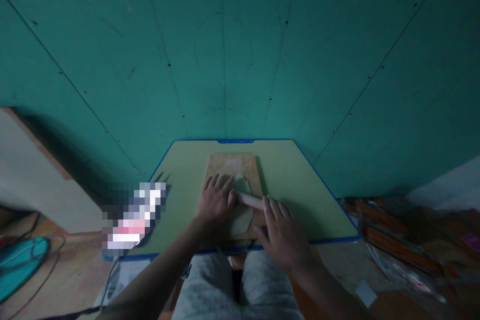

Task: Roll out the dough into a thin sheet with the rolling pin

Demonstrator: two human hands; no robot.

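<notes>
A pale rolling pin lies slantwise across a thin flat sheet of dough. The dough rests on a wooden board, its left part hidden by my left hand. That hand is over the pin's left end, with the thumb beside it and the other fingers reaching forward over the board. My right hand has its fingers over the pin's right end, and its thumb points toward the board's lower right edge. Both ends of the pin are covered by my hands.
The board sits on a light green tabletop with a blue rim, against a green wall. A blurred-out item lies at the table's left edge. Clutter covers the floor at right; a white panel leans at left.
</notes>
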